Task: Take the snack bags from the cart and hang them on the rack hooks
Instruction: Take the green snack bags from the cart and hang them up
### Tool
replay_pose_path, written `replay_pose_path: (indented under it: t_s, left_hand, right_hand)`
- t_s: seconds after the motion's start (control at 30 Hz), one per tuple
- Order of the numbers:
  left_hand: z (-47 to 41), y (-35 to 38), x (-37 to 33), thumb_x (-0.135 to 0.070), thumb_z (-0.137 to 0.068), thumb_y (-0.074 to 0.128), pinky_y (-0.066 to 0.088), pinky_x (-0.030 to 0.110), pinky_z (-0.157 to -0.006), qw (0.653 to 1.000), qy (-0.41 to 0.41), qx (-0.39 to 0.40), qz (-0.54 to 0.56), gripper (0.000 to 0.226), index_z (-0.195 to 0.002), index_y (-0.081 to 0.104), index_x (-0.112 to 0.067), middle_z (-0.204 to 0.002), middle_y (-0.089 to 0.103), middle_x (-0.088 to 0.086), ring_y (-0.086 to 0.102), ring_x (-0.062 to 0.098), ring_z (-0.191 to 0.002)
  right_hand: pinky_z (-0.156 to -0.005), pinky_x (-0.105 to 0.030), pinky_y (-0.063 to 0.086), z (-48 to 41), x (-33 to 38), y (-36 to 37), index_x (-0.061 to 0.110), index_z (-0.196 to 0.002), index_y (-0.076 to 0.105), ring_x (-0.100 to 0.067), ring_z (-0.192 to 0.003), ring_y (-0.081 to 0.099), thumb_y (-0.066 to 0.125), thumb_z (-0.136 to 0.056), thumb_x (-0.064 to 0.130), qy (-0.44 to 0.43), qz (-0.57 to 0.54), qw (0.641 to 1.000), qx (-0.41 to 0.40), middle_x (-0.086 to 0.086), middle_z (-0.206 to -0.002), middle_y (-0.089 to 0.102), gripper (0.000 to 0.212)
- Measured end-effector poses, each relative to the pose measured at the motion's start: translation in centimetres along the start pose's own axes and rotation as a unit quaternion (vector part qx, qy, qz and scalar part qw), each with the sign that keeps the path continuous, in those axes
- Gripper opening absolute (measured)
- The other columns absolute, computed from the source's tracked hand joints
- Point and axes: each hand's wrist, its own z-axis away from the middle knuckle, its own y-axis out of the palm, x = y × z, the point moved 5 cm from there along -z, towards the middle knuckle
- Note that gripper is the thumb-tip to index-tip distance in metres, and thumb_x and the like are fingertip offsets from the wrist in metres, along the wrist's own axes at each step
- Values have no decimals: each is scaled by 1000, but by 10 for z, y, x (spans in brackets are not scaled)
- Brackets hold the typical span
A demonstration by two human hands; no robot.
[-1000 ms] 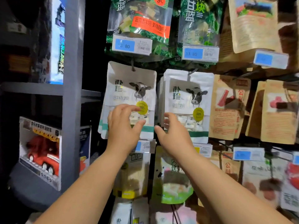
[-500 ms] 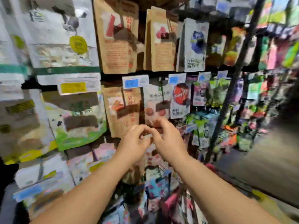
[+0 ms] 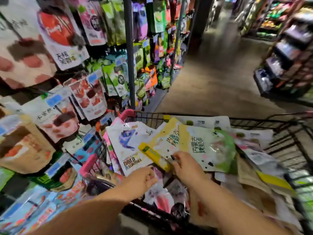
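Note:
A black wire cart (image 3: 187, 115) with pink corners is heaped with snack bags. On top lies a yellow and green bag (image 3: 209, 147), overlapping a second one like it; beside them is a white dried-blueberries bag (image 3: 129, 143). My right hand (image 3: 187, 167) pinches the near edge of the yellow and green bag at its yellow strip. My left hand (image 3: 139, 181) lies with curled fingers against the bags just below the blueberries bag; I cannot see if it grips one. The hook rack (image 3: 89, 97), full of hanging bags, is to the left.
A grey upright post (image 3: 129, 48) of the rack stands just beyond the cart's far left corner. The aisle floor (image 3: 220, 78) runs ahead past the cart. A dark shelf unit (image 3: 288, 56) stands on the right side of the aisle.
My view has swung right and down from the rack to the cart. Both hands left the hanging white cow bags and dropped into the cart; the right hand now pinches a bag.

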Motion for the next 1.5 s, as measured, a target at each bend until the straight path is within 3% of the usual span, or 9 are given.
replay_pose_path:
  t_s: [0.3, 0.5, 0.67, 0.9, 1.03, 1.13, 1.23, 1.37, 1.5]
  left_hand:
    - [-24, 30, 9, -60, -88, 42, 50, 34, -79, 999, -11, 11, -36, 32, -87, 54, -31, -84, 60, -6, 60, 15, -82]
    - [-21, 31, 6, -51, -94, 46, 41, 28, -70, 998, -25, -4, -53, 19, -85, 48, -35, -87, 57, -9, 56, 13, -83]
    - [-14, 24, -3, -47, -96, 45, 33, 28, -63, 998, -14, -23, -54, 20, -84, 50, -32, -82, 55, -10, 53, 11, -78]
    - [-8, 19, -8, -45, -97, 44, 33, 23, -59, 999, -19, -28, -42, 19, -86, 50, -31, -79, 55, -10, 53, 12, -78]
    - [-8, 18, -5, -46, -97, 43, 35, 27, -62, 999, -30, -25, -26, 25, -75, 45, -34, -73, 53, -11, 53, 11, -75]
    - [-5, 17, -7, -46, -98, 43, 33, 22, -58, 999, -25, -32, -24, 26, -75, 46, -33, -72, 52, -11, 50, 7, -71]
    - [-3, 15, -7, -46, -98, 42, 33, 20, -56, 999, -23, -42, -19, 25, -82, 50, -29, -72, 52, -10, 47, 3, -67]
    - [-4, 14, -6, -46, -98, 42, 32, 19, -57, 999, -25, -44, -19, 23, -87, 53, -29, -72, 52, -12, 48, 3, -68]
    - [-4, 14, -5, -46, -98, 42, 33, 18, -57, 998, -30, -47, -14, 22, -90, 55, -30, -73, 53, -13, 50, 5, -71]
  right_hand:
    - [-93, -33, 42, 30, -90, -21, 18, -120, 55, -25, -114, 50, 56, -94, 19, 58, 31, 993, -102, -5, -120, 51, 26]
    - [-108, -39, 27, 28, -116, -34, 23, -129, 50, -30, -133, 30, 71, -80, 18, 81, 138, 979, -126, -8, -142, 38, 53]
    - [-119, -38, 10, 12, -133, -36, 28, -149, 29, -34, -149, 0, 75, -81, 18, 114, 112, 984, -84, -10, -162, 6, 83]
    - [-114, -42, 21, -5, -124, -36, 38, -147, 37, -24, -147, 20, 52, -93, 54, 56, 215, 973, -67, 4, -159, 29, 58]
    - [-99, -42, 27, -4, -83, -39, 38, -102, 74, -27, -123, 54, 40, -92, 57, -53, 200, 967, -148, 15, -124, 66, 40]
    - [-112, -49, 11, -12, -79, -26, 42, -123, 57, -21, -145, 23, 41, -93, 63, 2, 219, 973, -71, 13, -151, 40, 41]
    - [-116, -60, 8, -16, -95, -33, 37, -143, 36, -29, -149, 5, 40, -90, 69, 114, 144, 978, -96, 1, -161, 18, 63]
    - [-116, -52, 24, -13, -124, -54, 12, -146, 31, -40, -144, 17, 57, -81, 69, 239, 34, 952, -185, -21, -156, 21, 91]
    - [-105, -48, 40, -12, -132, -62, 3, -140, 36, -39, -127, 44, 74, -76, 55, 274, -64, 929, -239, -22, -139, 45, 91]
